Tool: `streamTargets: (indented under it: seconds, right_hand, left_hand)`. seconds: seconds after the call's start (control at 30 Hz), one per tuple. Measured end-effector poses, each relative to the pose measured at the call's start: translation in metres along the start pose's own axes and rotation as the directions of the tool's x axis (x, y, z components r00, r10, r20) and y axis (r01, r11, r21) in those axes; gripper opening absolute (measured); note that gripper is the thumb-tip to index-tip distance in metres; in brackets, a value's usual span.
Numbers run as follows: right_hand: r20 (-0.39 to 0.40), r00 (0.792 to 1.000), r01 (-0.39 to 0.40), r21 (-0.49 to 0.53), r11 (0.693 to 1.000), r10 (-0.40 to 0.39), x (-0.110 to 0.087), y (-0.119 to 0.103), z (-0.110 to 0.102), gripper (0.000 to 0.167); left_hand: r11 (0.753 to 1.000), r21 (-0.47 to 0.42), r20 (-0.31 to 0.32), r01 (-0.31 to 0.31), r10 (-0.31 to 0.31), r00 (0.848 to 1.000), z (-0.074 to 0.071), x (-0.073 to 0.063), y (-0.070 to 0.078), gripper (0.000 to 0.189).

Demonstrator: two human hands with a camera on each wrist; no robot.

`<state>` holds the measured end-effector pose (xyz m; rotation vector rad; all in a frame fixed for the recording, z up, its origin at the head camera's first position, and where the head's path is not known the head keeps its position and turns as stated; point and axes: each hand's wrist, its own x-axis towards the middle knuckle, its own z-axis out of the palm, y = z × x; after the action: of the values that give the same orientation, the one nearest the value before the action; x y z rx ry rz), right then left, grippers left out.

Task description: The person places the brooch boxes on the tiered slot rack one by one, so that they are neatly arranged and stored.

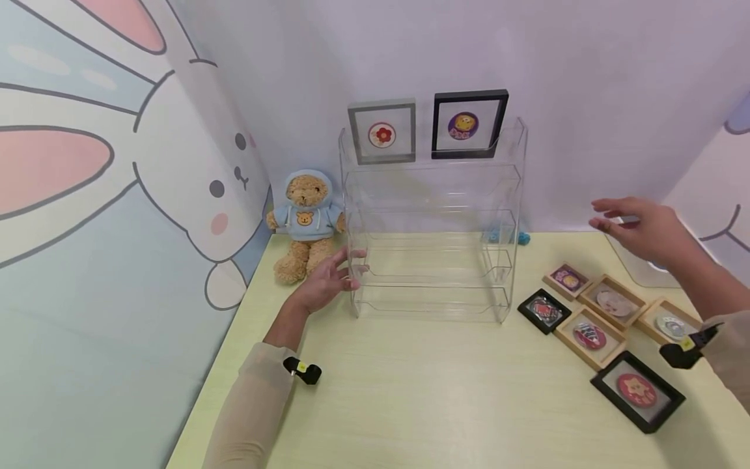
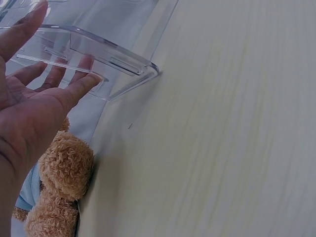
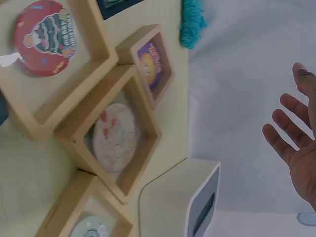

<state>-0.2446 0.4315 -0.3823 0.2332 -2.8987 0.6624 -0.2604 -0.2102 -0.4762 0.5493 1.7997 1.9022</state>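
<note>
A clear acrylic tiered rack stands on the table against the wall. On its top tier lean a grey picture frame with a red flower badge and a black picture frame with a purple badge. My left hand touches the rack's left side, its fingers spread and fairly straight; in the left wrist view the fingers lie against the clear panel. Raised above the framed badges on the right, my right hand holds nothing, with its fingers loosely bent.
Several framed badges lie at the right, among them a wooden frame and a black frame. A teddy bear sits left of the rack. A blue item lies behind it, and a white box stands at the right.
</note>
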Motion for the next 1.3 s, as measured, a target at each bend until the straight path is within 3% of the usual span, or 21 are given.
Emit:
streamTargets:
  seconds: [0.33,0.47,0.57,0.83,1.13,1.3]
  right_hand:
    - [0.032,0.999,0.026,0.007,1.0,-0.026,-0.025,0.029,0.054,0.045]
    - [0.091,0.996,0.003,0.031,1.0,-0.006,-0.027,0.034,0.07,0.045]
    - [0.141,0.99,-0.015,0.048,0.999,0.008,-0.024,0.036,0.077,0.043]
    - [0.203,0.978,0.042,0.016,0.999,-0.044,-0.014,0.038,0.092,0.029]
    - [0.249,0.969,-0.006,0.032,0.999,-0.003,-0.008,0.037,0.099,0.027]
    - [0.262,0.963,-0.082,0.036,0.996,0.07,-0.005,0.039,0.102,0.028]
  left_hand:
    - [1.0,0.004,-0.006,-0.001,0.001,1.0,-0.002,0.0,-0.003,0.089]
    - [1.0,0.006,-0.008,0.0,0.0,1.0,-0.003,0.0,-0.005,0.088]
    - [1.0,0.006,-0.007,0.002,-0.002,1.0,-0.003,0.0,-0.005,0.086]
    - [1.0,-0.004,-0.001,0.004,-0.004,1.0,-0.002,-0.001,-0.003,0.088]
    - [1.0,0.013,-0.006,0.004,-0.004,1.0,-0.003,0.0,-0.003,0.085]
    - [1.0,0.015,-0.001,0.002,-0.002,1.0,-0.003,-0.001,-0.002,0.084]
